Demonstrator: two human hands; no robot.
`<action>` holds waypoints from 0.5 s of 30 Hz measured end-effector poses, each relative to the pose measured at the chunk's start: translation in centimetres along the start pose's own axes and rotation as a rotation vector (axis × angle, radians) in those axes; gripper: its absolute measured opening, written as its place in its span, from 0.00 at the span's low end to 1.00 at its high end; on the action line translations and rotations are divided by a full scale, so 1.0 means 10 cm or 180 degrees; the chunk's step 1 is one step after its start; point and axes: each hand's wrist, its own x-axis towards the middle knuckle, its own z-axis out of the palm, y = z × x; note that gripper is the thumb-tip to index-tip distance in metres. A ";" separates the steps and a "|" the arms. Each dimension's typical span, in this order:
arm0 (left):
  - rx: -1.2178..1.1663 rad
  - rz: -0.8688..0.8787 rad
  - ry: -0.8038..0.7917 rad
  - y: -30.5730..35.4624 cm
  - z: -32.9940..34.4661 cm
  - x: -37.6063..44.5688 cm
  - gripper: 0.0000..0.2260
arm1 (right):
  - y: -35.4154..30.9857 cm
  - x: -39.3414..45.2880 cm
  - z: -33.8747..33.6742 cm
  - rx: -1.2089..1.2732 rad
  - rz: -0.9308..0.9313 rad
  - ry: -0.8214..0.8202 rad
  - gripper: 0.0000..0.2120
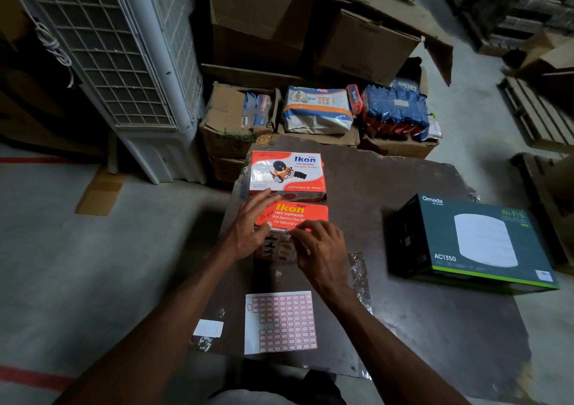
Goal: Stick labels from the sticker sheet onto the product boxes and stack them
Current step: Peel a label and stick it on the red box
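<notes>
Two hands on near box [292, 215]: left hand [248, 227] flat, steadying; right hand [320, 243] apparently pinching a label (too small to confirm). Next: press down, stack at 12 o'clock box [287, 171]. Sheet [279, 322] at 6.

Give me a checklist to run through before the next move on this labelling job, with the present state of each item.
1. Near Ikon box steadied: ok, left hand rests on its left end.
2. Label seated on the box: cannot tell, the right hand covers the spot.
3. Right hand free for the next label: cannot tell, its fingers are curled at the box's front edge.
4. Sticker sheet within reach with labels left: ok, flat on the table, many remaining.
5. Far Ikon box ready as stack base: ok, flat behind.
</notes>
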 end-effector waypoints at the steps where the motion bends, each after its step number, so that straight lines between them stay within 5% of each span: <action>1: 0.0015 0.0002 0.0007 -0.01 0.00 0.00 0.28 | 0.01 0.00 0.00 -0.0021 -0.0026 -0.0001 0.13; 15: 0.0544 0.0214 0.0007 -0.01 0.04 -0.03 0.34 | -0.01 -0.01 0.04 -0.0162 -0.0007 0.0210 0.10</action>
